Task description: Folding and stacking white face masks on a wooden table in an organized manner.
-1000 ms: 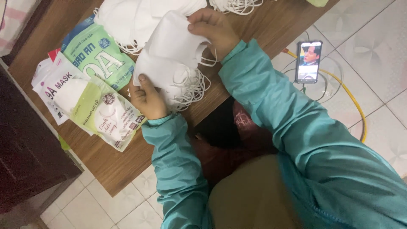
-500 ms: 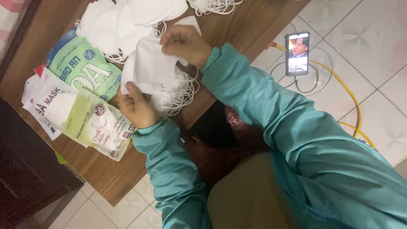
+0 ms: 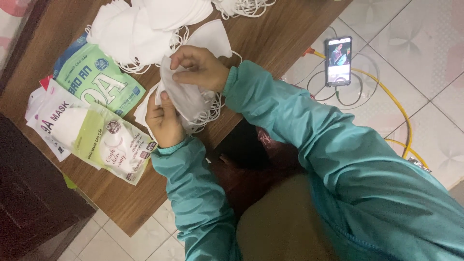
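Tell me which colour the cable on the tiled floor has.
Yellow. The cable shows best in the head view, curving beside the phone.

The white masks [image 3: 186, 99] look like soft, matt cloth with thin elastic loops. The surface [image 3: 270, 34] is smooth brown wood grain. The packets [image 3: 113, 142] are glossy plastic, and the floor [image 3: 415, 53] is shiny tile.

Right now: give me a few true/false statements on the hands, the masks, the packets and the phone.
1. Both hands, left hand and right hand, hold the stack of white masks. True.
2. The phone lies on the wooden table. False: it lies on the tiled floor, screen lit.
3. The printed mask packets lie on the table, beside the left hand. True.
4. The yellow cable runs across the table. False: it runs over the floor.
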